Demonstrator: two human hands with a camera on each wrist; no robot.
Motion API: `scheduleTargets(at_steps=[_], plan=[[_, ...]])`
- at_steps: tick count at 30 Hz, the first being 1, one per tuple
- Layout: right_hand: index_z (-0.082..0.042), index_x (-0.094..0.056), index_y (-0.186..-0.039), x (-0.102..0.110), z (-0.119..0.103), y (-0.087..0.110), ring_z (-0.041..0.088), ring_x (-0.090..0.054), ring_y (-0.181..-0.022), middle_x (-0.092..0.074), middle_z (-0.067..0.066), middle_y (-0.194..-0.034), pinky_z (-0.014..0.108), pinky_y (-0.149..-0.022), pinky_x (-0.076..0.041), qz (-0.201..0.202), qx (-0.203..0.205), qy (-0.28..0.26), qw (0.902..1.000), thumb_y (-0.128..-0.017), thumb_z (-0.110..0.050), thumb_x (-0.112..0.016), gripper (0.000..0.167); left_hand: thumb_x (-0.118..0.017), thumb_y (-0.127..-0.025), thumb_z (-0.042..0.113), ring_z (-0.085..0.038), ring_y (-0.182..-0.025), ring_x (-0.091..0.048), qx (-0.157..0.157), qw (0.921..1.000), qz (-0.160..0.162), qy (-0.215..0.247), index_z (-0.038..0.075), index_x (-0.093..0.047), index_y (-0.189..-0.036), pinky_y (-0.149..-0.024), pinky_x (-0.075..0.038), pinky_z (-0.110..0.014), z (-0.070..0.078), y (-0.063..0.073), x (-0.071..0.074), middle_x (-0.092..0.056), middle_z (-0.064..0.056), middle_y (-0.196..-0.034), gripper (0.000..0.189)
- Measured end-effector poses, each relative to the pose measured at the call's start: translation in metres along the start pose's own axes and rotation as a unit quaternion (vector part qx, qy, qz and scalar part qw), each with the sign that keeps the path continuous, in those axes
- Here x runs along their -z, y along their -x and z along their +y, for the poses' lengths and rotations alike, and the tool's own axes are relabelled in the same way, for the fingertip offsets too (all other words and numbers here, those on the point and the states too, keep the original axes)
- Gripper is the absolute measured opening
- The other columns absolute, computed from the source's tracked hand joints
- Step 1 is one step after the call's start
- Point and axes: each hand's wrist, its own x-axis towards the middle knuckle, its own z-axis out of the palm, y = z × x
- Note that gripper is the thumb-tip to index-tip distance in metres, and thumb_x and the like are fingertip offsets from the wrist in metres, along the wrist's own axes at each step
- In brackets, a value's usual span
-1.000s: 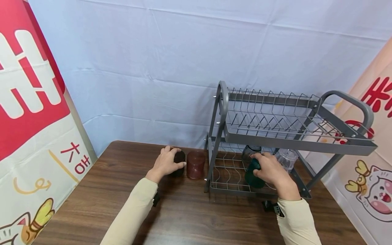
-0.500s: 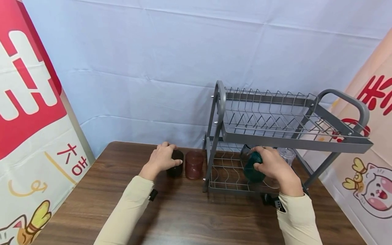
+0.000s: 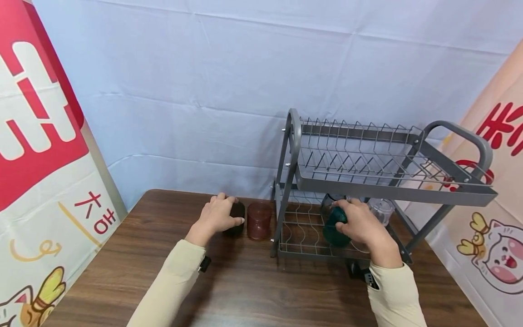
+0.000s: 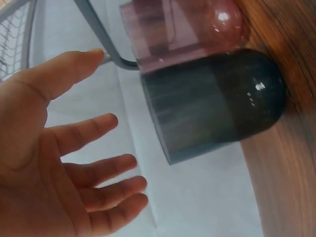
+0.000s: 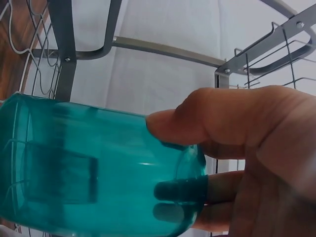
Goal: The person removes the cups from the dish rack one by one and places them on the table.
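My left hand (image 3: 213, 216) is beside a dark grey see-through cup (image 3: 237, 213) on the table, left of a reddish see-through cup (image 3: 259, 221). In the left wrist view its spread fingers (image 4: 94, 128) stand apart from the upright grey cup (image 4: 207, 108). My right hand (image 3: 362, 223) grips a teal see-through cup (image 3: 335, 233) at the lower tier of the rack. The right wrist view shows thumb and fingers round the rounded end of this teal cup (image 5: 108, 158), its wide end pointing away toward the wires.
A grey two-tier dish rack (image 3: 392, 185) stands on the wooden table (image 3: 261, 290). On its lower tier are a clear cup (image 3: 382, 210) and a greyish see-through cup (image 3: 329, 200), partly hidden. The upper tier overhangs my right hand. A pale cloth (image 3: 204, 100) hangs behind.
Between the frames the right hand lifts the teal cup slightly, then lowers it toward the lower tier. The left hand stays beside the grey cup. The head view has shifted a little.
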Motion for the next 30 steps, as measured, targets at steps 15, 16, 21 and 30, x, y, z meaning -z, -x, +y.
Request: scheduleTargets(at_steps=[15,16,21,30], plan=[[0.000,-0.055,-0.124,-0.005,-0.005,0.024,0.052,-0.038,-0.110,-0.043,0.033,-0.123,0.059,-0.072,-0.042,0.042,0.024,0.030,0.9984,-0.079,-0.008,-0.068,0.048,-0.073,-0.075,0.045,-0.035,-0.097,-0.050,-0.023,0.9995,0.019,-0.010,0.008,-0.059,-0.124,-0.078,-0.044,-0.047,0.018,0.027,-0.013,-0.052,-0.017,-0.115,0.063],[0.000,-0.055,-0.124,-0.005,-0.006,0.025,0.052,-0.038,-0.110,-0.043,0.033,-0.122,0.059,-0.072,-0.042,0.046,0.027,0.031,0.9981,-0.079,-0.008,-0.069,0.047,-0.073,-0.075,0.045,-0.035,-0.098,-0.050,-0.026,0.9994,0.021,-0.008,0.008,-0.059,-0.124,-0.078,-0.044,-0.047,0.019,0.028,-0.013,-0.052,-0.017,-0.116,0.063],[0.000,-0.056,-0.122,-0.006,-0.008,0.031,0.052,-0.039,-0.110,-0.045,0.033,-0.121,0.058,-0.072,-0.042,0.061,0.041,0.036,0.9966,-0.077,-0.007,-0.069,0.047,-0.074,-0.075,0.046,-0.034,-0.097,-0.050,-0.033,0.9990,0.030,0.002,0.008,-0.061,-0.121,-0.077,-0.044,-0.047,0.025,0.036,-0.014,-0.053,-0.016,-0.114,0.061],[-0.001,-0.057,-0.121,-0.006,-0.013,0.041,0.053,-0.039,-0.112,-0.044,0.034,-0.123,0.060,-0.076,-0.042,0.084,0.060,0.039,0.9939,-0.075,-0.007,-0.070,0.048,-0.075,-0.072,0.044,-0.034,-0.095,-0.051,-0.055,0.9972,0.050,0.013,0.009,-0.063,-0.117,-0.072,-0.044,-0.046,0.034,0.048,-0.017,-0.054,-0.013,-0.109,0.058]])
